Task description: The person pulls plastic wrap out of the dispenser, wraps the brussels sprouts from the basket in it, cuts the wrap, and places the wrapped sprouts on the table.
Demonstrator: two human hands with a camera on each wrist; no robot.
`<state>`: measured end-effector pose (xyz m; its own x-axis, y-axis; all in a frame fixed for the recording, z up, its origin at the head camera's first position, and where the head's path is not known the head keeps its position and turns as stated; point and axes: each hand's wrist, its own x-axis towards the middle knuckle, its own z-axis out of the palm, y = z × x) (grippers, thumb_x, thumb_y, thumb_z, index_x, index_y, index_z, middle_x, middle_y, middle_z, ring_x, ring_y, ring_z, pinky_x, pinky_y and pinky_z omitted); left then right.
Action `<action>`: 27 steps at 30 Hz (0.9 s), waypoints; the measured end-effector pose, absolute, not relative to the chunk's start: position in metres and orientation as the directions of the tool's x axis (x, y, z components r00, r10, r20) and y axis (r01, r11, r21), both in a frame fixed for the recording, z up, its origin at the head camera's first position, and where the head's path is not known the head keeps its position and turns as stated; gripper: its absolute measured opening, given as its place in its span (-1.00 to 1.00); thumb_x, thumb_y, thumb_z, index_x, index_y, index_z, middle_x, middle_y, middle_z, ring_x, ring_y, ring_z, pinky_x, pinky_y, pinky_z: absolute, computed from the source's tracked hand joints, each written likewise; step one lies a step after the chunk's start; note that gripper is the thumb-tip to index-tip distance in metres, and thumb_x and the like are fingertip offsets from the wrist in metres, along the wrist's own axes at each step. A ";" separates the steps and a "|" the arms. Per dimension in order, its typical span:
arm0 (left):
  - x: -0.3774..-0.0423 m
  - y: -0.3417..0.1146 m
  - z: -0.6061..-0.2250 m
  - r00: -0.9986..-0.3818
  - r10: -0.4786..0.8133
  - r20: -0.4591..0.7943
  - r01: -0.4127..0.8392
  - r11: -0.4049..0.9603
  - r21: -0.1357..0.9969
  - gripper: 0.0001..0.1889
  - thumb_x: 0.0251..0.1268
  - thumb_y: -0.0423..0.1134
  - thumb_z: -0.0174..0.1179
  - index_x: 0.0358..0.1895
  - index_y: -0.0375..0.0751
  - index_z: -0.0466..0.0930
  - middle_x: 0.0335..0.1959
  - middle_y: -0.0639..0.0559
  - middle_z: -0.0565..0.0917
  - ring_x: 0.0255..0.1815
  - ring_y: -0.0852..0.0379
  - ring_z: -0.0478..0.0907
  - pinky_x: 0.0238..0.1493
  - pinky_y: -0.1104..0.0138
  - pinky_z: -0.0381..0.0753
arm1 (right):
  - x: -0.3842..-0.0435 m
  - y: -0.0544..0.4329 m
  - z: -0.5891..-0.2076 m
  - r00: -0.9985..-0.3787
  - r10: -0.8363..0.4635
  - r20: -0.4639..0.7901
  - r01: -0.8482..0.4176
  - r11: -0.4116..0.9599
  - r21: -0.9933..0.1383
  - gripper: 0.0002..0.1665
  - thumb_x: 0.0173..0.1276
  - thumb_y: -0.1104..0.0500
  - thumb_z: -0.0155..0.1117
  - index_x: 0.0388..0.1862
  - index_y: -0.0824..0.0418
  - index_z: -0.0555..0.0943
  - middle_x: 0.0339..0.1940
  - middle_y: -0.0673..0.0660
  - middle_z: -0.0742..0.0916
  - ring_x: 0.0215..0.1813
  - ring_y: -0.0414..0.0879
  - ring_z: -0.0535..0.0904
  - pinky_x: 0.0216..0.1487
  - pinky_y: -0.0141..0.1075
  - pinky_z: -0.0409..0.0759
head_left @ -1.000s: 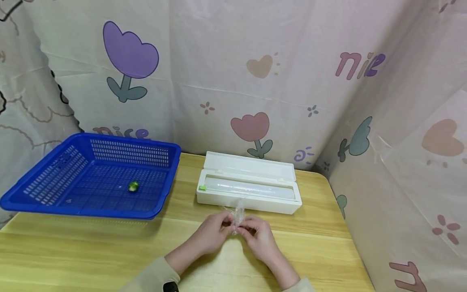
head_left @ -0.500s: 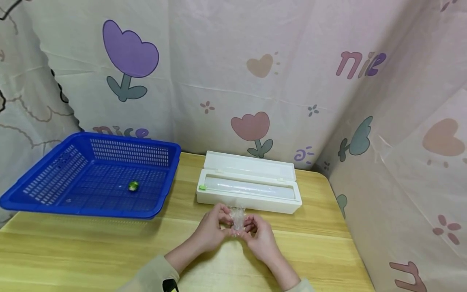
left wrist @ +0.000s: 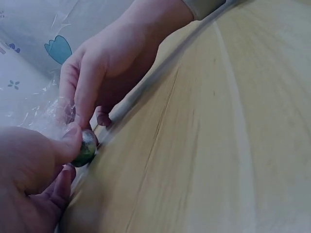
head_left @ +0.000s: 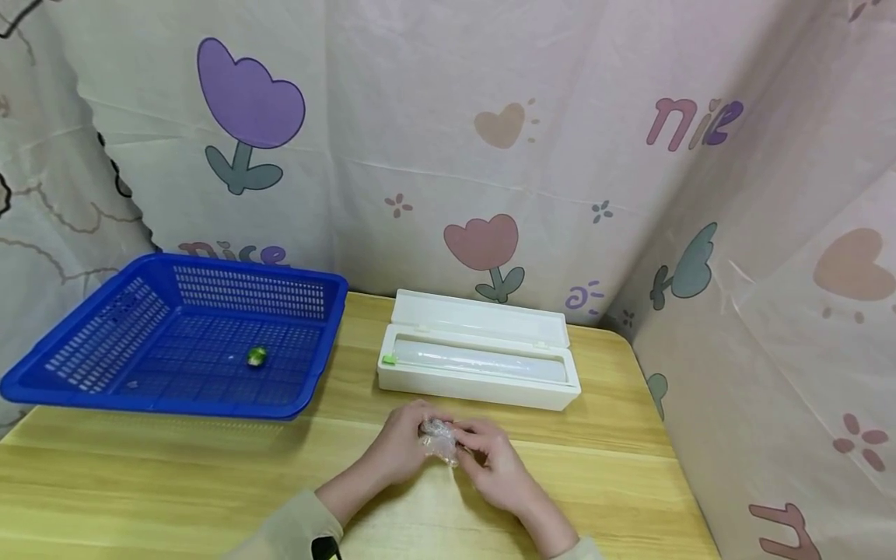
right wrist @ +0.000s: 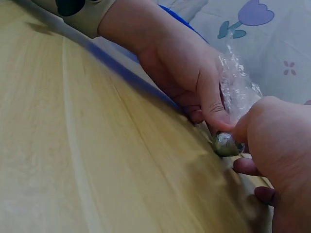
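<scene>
Low over the table in the head view, my left hand (head_left: 402,445) and right hand (head_left: 498,468) meet at a crumpled piece of clear cling film (head_left: 439,440). Both wrist views show a small round green ball (left wrist: 86,148) inside the film, shiny and partly covered by fingers. Its exact kind cannot be told. My left thumb and fingers pinch the ball and film, while my right fingertips pinch the gathered film next to it. Loose film (right wrist: 238,90) stands up beyond the fingers in the right wrist view.
Behind the hands stands a white cling film box (head_left: 479,395), its lid raised and a roll inside. To the left, a blue plastic basket (head_left: 325,342) holds a small green and white ball (head_left: 257,356). A patterned curtain (head_left: 420,117) hangs along the table's back and right.
The film between my fingers has turned from standing upright to a bunched form, nearer to my left hand. Both hands stay in about the same place. The basket and box have not moved.
</scene>
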<state>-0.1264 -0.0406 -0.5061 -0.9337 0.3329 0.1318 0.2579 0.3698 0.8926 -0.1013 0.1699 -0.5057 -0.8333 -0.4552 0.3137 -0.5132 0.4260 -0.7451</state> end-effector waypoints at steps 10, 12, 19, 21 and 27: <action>-0.120 -0.039 -0.505 -0.907 0.334 0.255 0.366 0.329 0.871 -0.81 0.19 -0.39 0.53 -0.25 0.04 0.88 -0.18 0.25 0.81 -0.18 0.27 0.72 -0.11 0.30 0.71 | -0.104 0.171 -0.512 -0.882 -0.392 0.260 -0.420 0.407 -0.811 -0.80 0.29 0.22 0.60 -0.14 0.02 0.82 -0.10 -0.13 0.76 -0.02 -0.12 0.67 0.05 -0.21 0.68; -0.120 -0.040 -0.505 -0.886 0.364 0.286 0.409 0.328 0.852 -0.79 0.19 -0.42 0.52 -0.22 0.02 0.86 -0.12 0.23 0.80 -0.10 0.24 0.71 0.00 0.25 0.71 | -0.104 0.169 -0.513 -0.894 -0.365 0.261 -0.403 0.398 -0.824 -0.79 0.23 0.25 0.63 -0.21 0.01 0.81 -0.16 -0.14 0.76 -0.07 -0.13 0.67 0.00 -0.22 0.69; -0.119 -0.042 -0.504 -0.824 0.421 0.378 0.521 0.302 0.798 -0.73 0.20 -0.51 0.48 -0.18 -0.02 0.77 -0.11 0.25 0.76 -0.02 0.20 0.67 0.10 0.18 0.68 | -0.103 0.167 -0.513 -0.912 -0.310 0.269 -0.371 0.347 -0.861 -0.76 0.15 0.28 0.69 -0.30 -0.01 0.82 -0.24 -0.10 0.76 -0.18 -0.09 0.66 -0.15 -0.23 0.71; -0.119 -0.042 -0.504 -0.823 0.427 0.374 0.518 0.294 0.803 -0.72 0.22 -0.52 0.45 -0.20 0.01 0.74 -0.14 0.27 0.75 -0.05 0.22 0.68 0.06 0.20 0.68 | -0.103 0.166 -0.513 -0.913 -0.298 0.279 -0.372 0.330 -0.868 -0.77 0.14 0.26 0.71 -0.33 0.00 0.80 -0.30 -0.07 0.75 -0.23 -0.08 0.65 -0.22 -0.25 0.69; -0.118 -0.039 -0.504 -0.870 0.403 0.283 0.424 0.319 0.848 -0.76 0.27 -0.44 0.43 -0.24 0.06 0.68 -0.29 0.34 0.73 -0.22 0.29 0.64 -0.09 0.26 0.64 | -0.100 0.167 -0.513 -0.922 -0.279 0.267 -0.357 0.347 -0.867 -0.69 0.08 0.24 0.75 -0.35 0.01 0.72 -0.37 -0.07 0.72 -0.31 -0.13 0.59 -0.31 -0.30 0.62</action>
